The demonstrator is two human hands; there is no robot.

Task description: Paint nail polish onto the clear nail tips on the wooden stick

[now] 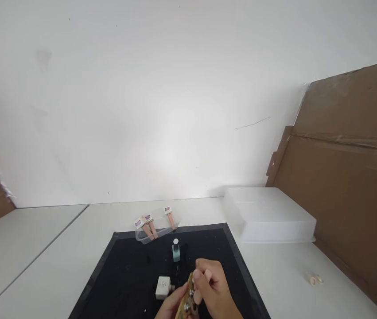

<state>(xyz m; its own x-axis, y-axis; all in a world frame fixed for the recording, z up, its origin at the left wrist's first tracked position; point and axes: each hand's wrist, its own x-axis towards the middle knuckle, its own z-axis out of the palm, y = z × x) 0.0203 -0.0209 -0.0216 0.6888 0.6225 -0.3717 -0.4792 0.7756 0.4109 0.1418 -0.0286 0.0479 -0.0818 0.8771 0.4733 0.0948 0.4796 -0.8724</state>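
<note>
At the bottom of the head view, my left hand (171,305) is closed round a yellowish-brown strip with shiny metal studs (182,309). My right hand (217,290) curls over the strip's upper end, thumb and fingers pinched together. Whatever lies between those fingers is hidden or too small to name. Just left of the strip, a small white square bottle (163,288) with dark lettering lies on its side, its neck toward my left hand. Beyond my hands stands a little teal bottle (176,254) with a black, white-topped cap.
A black mat (131,266) lies under the work on a white table (75,248). At its far edge sits a clear plastic tray (146,240) with pinkish sticks. On the right are a translucent white bin (274,221), small beige rings (313,279) and a cardboard wall (347,186).
</note>
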